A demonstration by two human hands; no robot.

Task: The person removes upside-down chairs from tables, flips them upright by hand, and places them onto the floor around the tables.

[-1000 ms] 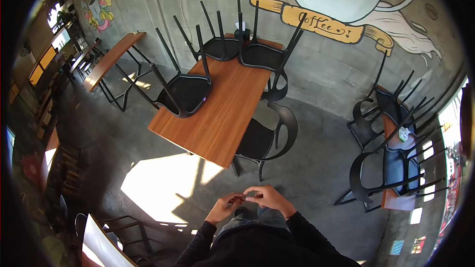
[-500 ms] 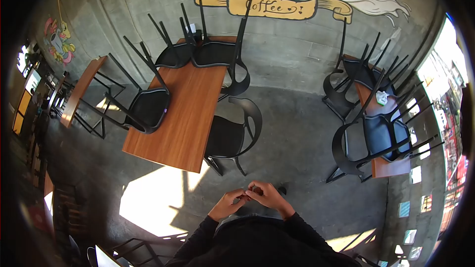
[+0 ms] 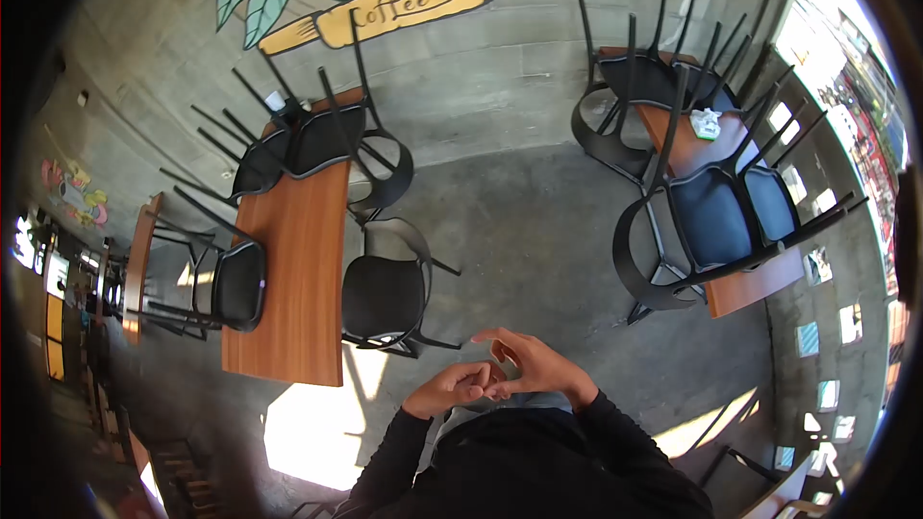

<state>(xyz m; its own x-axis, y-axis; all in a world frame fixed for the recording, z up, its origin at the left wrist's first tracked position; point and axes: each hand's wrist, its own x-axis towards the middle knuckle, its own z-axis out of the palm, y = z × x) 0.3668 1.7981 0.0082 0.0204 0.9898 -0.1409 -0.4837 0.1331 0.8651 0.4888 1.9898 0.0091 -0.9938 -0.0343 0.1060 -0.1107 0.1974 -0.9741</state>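
Observation:
In front of my body, low in the head view, my two hands meet. My left hand is closed, its fingers curled and pressed together against the right thumb; whether anything small is inside cannot be made out. My right hand is open, its index finger stretched out and raised and its thumb reaching to the left fingertips. Nearest to them is an upright black chair at the long wooden table, beyond arm's reach.
Black chairs lie upside down on the long table, one seat at its left edge. At right, a second wooden table bears more upturned chairs and a white-green packet. Concrete floor runs between them to a painted wall.
My view has turned to the right, so the tables and mural sit further left and tilted. My right index finger has lifted away from the left hand; the hands still touch.

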